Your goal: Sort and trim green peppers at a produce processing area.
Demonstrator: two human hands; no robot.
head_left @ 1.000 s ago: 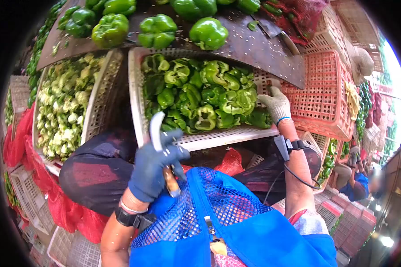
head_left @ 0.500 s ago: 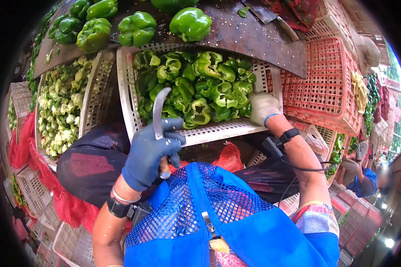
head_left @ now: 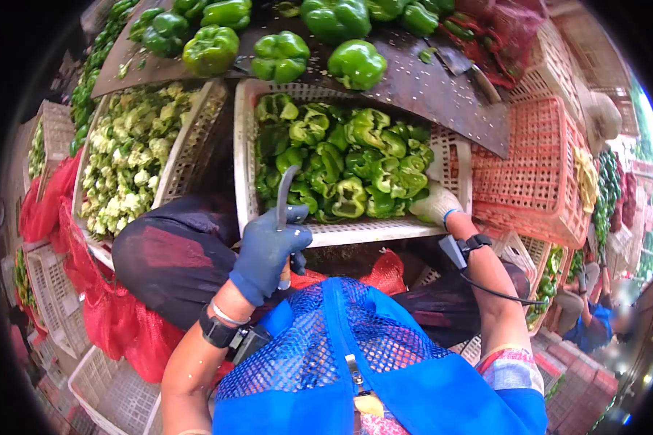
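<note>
My left hand [head_left: 274, 250], in a blue glove, is closed around the handle of a curved knife [head_left: 284, 199]. The blade points up and overlaps the near left part of a white plastic crate [head_left: 246, 167]. Cut green bell peppers [head_left: 350, 197], opened and hollow, fill the crate. In its near right corner is my right hand [head_left: 438, 206], in a whitish glove, right against the pepper pieces; its fingertips are hidden low among them. Whole green bell peppers [head_left: 357, 64] rest on the dark board [head_left: 442, 98] beyond the crate.
A crate of pale pepper cores [head_left: 127, 163] stands at the left. Red stacked crates [head_left: 530, 163] rise at the right. A broad blade with a wooden handle [head_left: 485, 83] lies on the board. Red mesh sacks [head_left: 120, 319] hang at the left. Another person [head_left: 590, 322] sits far right.
The whole view has shifted, putting the crate further right in the picture. My right hand has moved down toward the crate's near edge. My left hand still holds the knife upright.
</note>
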